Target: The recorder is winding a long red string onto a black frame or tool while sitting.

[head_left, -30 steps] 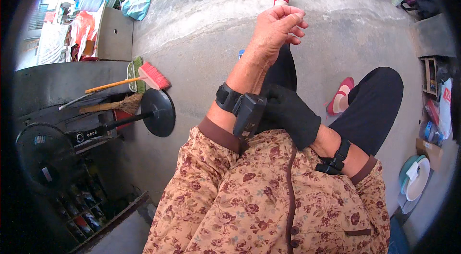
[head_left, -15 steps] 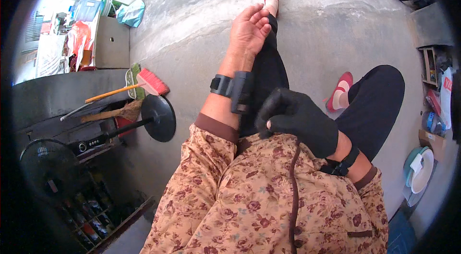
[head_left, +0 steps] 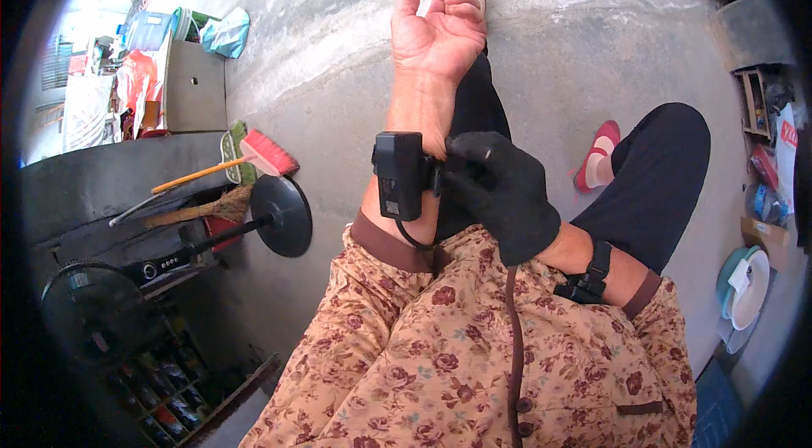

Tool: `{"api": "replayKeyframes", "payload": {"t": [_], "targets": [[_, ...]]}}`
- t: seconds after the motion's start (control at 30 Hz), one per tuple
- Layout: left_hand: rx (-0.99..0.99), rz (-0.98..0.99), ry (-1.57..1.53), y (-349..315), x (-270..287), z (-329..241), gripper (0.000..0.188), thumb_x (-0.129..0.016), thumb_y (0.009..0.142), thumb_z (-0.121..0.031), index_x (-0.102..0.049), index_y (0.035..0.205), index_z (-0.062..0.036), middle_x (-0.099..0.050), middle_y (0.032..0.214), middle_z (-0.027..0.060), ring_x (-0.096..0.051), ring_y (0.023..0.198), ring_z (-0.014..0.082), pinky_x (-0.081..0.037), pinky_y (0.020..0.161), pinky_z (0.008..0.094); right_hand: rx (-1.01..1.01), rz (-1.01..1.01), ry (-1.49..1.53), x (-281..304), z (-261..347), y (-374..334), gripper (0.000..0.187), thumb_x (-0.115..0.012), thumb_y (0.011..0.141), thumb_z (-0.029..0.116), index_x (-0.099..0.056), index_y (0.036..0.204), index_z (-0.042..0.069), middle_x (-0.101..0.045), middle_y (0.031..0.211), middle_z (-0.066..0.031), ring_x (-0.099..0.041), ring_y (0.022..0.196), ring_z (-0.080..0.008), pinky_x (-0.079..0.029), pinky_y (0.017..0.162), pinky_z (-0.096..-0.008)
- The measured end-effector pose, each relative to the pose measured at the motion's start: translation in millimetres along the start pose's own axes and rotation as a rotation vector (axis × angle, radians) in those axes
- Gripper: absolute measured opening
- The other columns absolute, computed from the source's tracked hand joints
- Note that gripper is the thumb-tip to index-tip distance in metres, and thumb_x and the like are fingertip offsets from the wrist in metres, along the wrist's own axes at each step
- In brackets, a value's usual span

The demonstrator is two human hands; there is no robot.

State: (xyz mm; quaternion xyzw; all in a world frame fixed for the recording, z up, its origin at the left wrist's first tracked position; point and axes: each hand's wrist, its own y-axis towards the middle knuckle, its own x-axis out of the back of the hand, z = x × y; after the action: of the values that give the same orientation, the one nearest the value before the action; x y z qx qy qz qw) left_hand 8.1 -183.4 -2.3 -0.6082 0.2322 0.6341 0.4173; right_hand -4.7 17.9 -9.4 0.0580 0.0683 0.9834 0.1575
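My left hand (head_left: 436, 38) is bare and turned palm up, its fingers apart and loosely bent, holding nothing. A black box-shaped device (head_left: 399, 181) is strapped on the inner side of my left wrist, and a thin black cable (head_left: 413, 236) runs from it toward the sleeve. My right hand (head_left: 503, 198), in a black glove, is at the device's right side. Its thumb and fingers close around that edge; the exact part pinched is hidden. Another black strap with a buckle (head_left: 589, 279) goes around my right wrist.
To the left are a red-bristled broom (head_left: 266, 152), a straw broom (head_left: 211, 209) and a black standing fan (head_left: 283, 215) lying tilted. A grey cabinet (head_left: 196, 84) stands beyond them. White and teal basins (head_left: 746, 291) lean at the right. My legs extend over a concrete floor (head_left: 550, 67).
My left forearm has rolled, bringing the palm and the wrist device into fuller view. My right hand has moved left and up from my jacket front to the device.
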Motion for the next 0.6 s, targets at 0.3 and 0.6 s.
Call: {"api": "replayKeyframes", "payload": {"t": [0.3,0.6], "targets": [[-0.054,-0.086,-0.066,5.6,22.6,-6.8,0.020,-0.057,0.083,-0.019,-0.058,0.092,-0.0006,-0.056,0.078,0.0051,-0.050,0.065,0.0142,-0.046,0.056,0.0236,0.263,0.125,-0.099,9.9,2.1,7.8,0.029,-0.066,0.073,0.003,-0.063,0.101,0.006,-0.061,0.095,-0.0100,-0.060,0.090,-0.0292,-0.050,0.077,-0.0362],[-0.038,-0.045,-0.058,6.0,30.4,-9.0,0.019,-0.056,0.085,-0.018,-0.057,0.093,-0.0009,-0.055,0.077,0.0041,-0.049,0.064,0.0128,-0.045,0.055,0.0236,-0.238,0.275,0.160,10.2,6.8,7.6,0.026,-0.069,0.073,0.004,-0.061,0.098,0.005,-0.061,0.090,-0.0097,-0.061,0.082,-0.0225,-0.049,0.074,-0.0305]]}}
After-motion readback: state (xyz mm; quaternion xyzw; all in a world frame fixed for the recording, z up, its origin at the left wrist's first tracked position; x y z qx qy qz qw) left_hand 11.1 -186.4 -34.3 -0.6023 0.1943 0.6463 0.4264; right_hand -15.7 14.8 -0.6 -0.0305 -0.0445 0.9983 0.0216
